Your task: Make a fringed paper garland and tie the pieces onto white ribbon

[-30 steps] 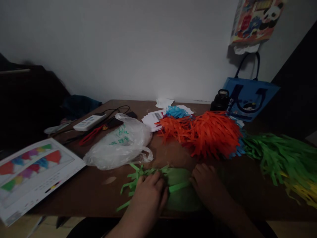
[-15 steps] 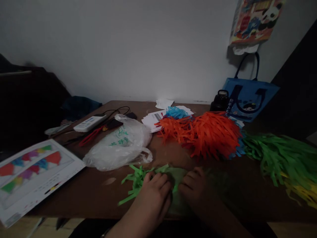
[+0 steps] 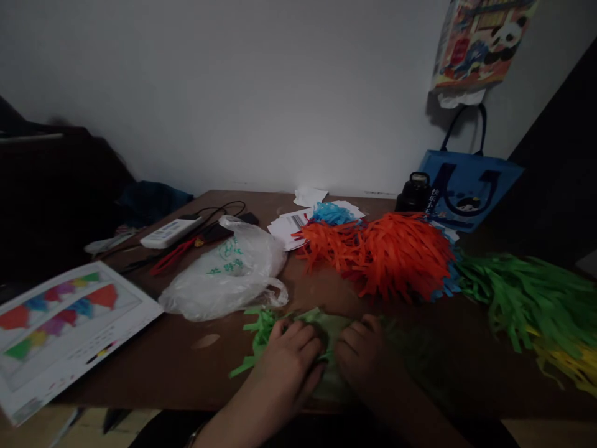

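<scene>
As the left hand and right hand curl over the green paper beneath them, whether they're clamped I can't tell; gentle, even pressure should spare the fringe beside the left hand.

Blue bag beneath tissue pack, beside black bottle

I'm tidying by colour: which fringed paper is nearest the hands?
The green fringed paper directly under the left hand and right hand. The orange fringes, blue fringes, yellow fringe and other green fringe at far right lie farther off, untouched.
</scene>
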`<state>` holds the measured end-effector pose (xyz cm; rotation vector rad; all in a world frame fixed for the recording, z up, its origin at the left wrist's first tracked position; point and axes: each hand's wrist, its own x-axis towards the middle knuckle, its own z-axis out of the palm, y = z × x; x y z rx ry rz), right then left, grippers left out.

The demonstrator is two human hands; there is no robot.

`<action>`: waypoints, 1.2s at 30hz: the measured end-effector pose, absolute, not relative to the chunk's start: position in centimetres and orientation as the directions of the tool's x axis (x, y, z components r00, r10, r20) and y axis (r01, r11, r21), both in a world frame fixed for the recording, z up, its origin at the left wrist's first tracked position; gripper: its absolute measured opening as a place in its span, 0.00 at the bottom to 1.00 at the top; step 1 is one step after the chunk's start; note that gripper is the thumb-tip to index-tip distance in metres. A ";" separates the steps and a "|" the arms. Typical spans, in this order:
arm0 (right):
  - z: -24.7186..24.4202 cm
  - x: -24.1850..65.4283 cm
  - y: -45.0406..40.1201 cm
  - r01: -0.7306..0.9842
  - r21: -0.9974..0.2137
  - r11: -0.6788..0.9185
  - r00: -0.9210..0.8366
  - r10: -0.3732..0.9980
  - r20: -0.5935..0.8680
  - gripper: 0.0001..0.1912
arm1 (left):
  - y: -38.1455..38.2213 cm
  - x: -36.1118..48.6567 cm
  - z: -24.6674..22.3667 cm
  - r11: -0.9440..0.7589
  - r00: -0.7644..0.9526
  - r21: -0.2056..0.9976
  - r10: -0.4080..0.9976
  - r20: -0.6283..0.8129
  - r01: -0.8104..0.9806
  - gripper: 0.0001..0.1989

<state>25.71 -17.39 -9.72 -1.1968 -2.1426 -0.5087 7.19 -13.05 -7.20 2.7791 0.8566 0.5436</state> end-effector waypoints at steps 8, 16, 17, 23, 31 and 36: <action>-9.7 25.5 -17.6 0.822 0.016 0.569 -0.431 0.604 0.670 0.22 | -12.6 7.0 -8.2 -0.866 0.744 0.293 0.499 0.445 0.406 0.10; -8.3 28.8 -19.4 0.752 -0.128 0.646 -0.448 0.644 0.620 0.22 | -12.4 5.9 -8.4 -0.851 0.763 0.295 0.521 0.382 0.434 0.10; -8.1 29.1 -19.6 0.751 -0.132 0.647 -0.452 0.649 0.612 0.21 | -12.6 5.8 -7.9 -0.848 0.779 0.296 0.523 0.345 0.439 0.10; -7.9 29.5 -20.1 0.767 -0.185 0.615 -0.438 0.711 0.550 0.14 | -13.6 5.5 -6.0 -0.825 0.793 0.314 0.551 0.261 0.470 0.09; -8.4 28.6 -19.7 0.836 -0.405 0.370 -0.145 0.861 0.488 0.09 | -14.0 6.3 -6.4 -0.732 0.708 0.392 0.666 0.235 0.558 0.11; -8.8 27.4 -19.8 0.908 -0.359 0.215 -0.026 0.885 0.465 0.08 | -14.3 7.4 -6.0 -0.684 0.672 0.285 0.724 0.152 0.672 0.06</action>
